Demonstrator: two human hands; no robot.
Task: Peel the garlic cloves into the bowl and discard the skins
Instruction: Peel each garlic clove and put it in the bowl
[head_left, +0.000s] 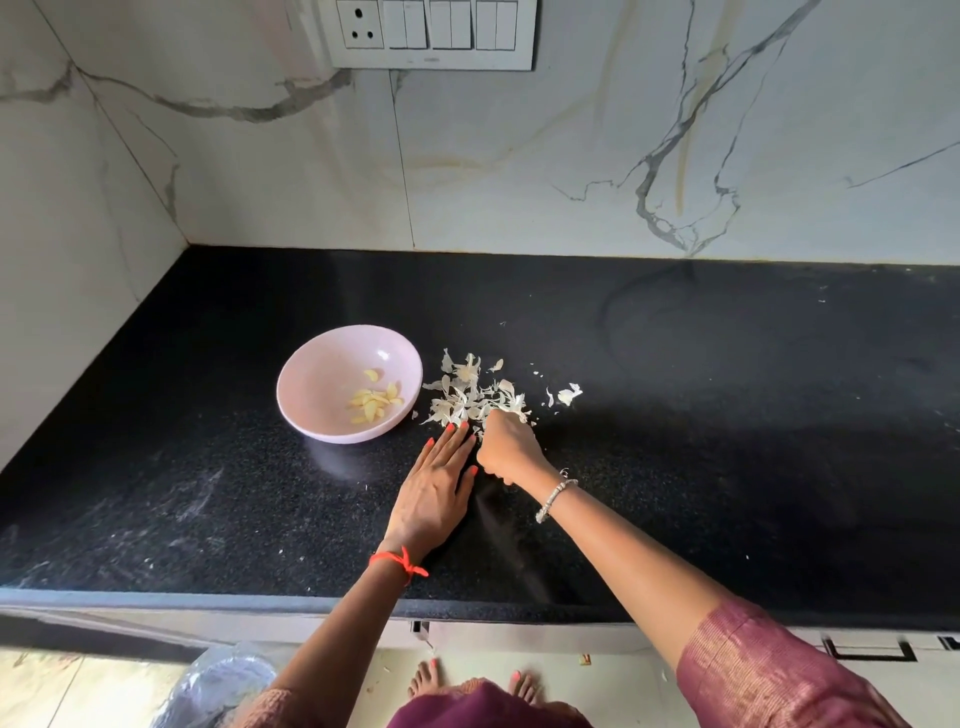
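Note:
A pale pink bowl (317, 384) stands on the black counter and holds several peeled yellow garlic cloves (375, 400). Just right of it lies a heap of white garlic skins (470, 395), with a few loose flakes (569, 394) further right. My left hand (434, 491) lies flat on the counter, fingers straight, fingertips at the near edge of the heap. My right hand (506, 444) is curled into a fist over the heap's near right side and grips a bunch of skins, some sticking out past the knuckles.
The black granite counter (675, 441) runs wide to the right and left of the hands, with marble walls behind and at the left. A plastic-lined bin (218, 686) sits on the floor below the counter's front edge, left of my feet.

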